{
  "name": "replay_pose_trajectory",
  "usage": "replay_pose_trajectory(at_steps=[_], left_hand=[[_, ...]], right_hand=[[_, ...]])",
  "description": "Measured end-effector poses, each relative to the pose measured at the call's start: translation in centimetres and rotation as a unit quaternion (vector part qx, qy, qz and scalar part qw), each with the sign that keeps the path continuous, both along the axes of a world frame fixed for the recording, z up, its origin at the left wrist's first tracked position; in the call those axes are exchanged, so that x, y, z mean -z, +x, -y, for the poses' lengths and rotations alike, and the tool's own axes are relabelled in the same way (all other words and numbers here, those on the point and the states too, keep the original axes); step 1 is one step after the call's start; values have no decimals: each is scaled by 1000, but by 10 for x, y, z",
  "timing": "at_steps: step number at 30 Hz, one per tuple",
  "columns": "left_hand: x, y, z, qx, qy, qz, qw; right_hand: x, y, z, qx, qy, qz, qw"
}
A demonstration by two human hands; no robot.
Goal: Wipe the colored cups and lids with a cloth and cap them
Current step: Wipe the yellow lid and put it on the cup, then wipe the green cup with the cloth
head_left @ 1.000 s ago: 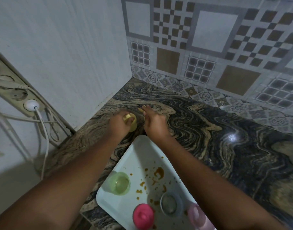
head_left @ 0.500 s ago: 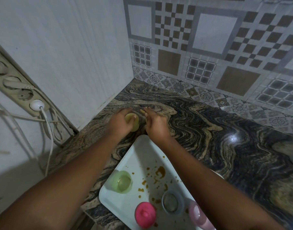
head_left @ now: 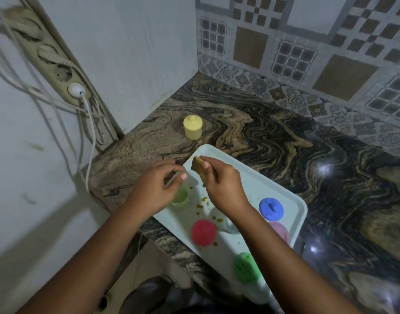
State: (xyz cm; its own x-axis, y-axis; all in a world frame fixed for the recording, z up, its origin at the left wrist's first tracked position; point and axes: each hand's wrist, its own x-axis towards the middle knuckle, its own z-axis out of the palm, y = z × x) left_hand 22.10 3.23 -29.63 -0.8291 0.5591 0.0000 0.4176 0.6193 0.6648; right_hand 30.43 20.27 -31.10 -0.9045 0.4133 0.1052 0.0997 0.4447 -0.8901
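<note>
A yellow cup (head_left: 192, 128) with its lid on stands alone on the counter beyond the tray. My left hand (head_left: 156, 189) curls over the rim of the light green cup (head_left: 182, 197) at the tray's left edge. My right hand (head_left: 221, 184) pinches a brownish cloth (head_left: 198, 168) just above the tray (head_left: 239, 165). On the tray lie a red lid (head_left: 204, 232), a blue lid (head_left: 271, 208), a green lid (head_left: 247, 267) and a pink piece (head_left: 280, 230). A pale blue cup (head_left: 228, 225) is mostly hidden under my right wrist.
Brown spots (head_left: 202, 203) stain the tray's middle. The marbled counter (head_left: 307, 155) meets tiled walls at the back and left. A power strip with white cables (head_left: 75, 89) hangs on the left wall. The tray overhangs the counter's front edge.
Both hands have come back from the yellow cup, which now stands capped on the counter. My left hand has moved onto the green cup, my right holds the cloth over the tray.
</note>
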Motion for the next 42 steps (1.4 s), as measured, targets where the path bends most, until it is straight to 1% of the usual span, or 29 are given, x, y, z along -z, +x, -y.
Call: replay_pose_trajectory(at_steps=[3,4,6,7,9,12,15,17,19,20,21,23,25,27,28,30,33,34,35,37,40,42], left_hand=[[22,10,23,44,-133,52,989],[29,14,26,44,-159,53,985],[42,19,27,29,-166,24,985],[47,21,27,27,-150,1,988],[55,23,27,22,-108,-13,994],[51,20,26,3,-48,13,999],[21,19,22,-38,55,38,997],[-8,23,15,-76,138,68,985],[-36,29,7,-103,234,111,960],[-44,31,5,-104,263,118,952],[-51,32,5,-89,268,112,953],[-59,33,9,-20,227,76,971],[-63,36,12,44,174,9,984],[-63,38,12,60,159,-58,984],[-62,40,12,57,168,-80,981],[-61,42,13,48,198,-74,976],[-62,46,14,32,218,-3,975],[-61,47,14,30,222,22,974],[-60,49,13,28,228,46,972],[-59,51,10,11,263,79,962],[-61,52,4,-19,324,111,939],[-64,52,1,-21,337,111,935]], right_hand=[[8,13,9,-9,12,27,1000],[10,16,11,-8,11,32,999],[12,20,12,-2,10,38,999],[11,22,13,-1,17,40,999],[9,26,16,-2,32,39,999],[0,32,17,-11,24,20,999],[-13,36,12,-5,14,-13,1000],[-22,35,11,-5,4,-36,999],[-33,34,14,-5,-15,-60,998],[-39,33,14,-7,-28,-72,997],[-45,33,15,-10,-43,-84,996],[-59,34,12,-13,-83,-109,991],[-71,36,8,-17,-166,-105,980],[-80,40,6,-27,-258,-78,962],[-81,41,6,-31,-278,-70,957],[-83,45,6,-31,-293,-66,953],[-85,47,3,-17,-302,-95,949],[-85,47,2,-9,-288,-117,950],[-86,46,1,0,-255,-141,957],[-87,44,2,2,-157,-176,972],[-85,41,9,-45,-46,-179,982],[-81,41,14,-63,-8,-191,980]])
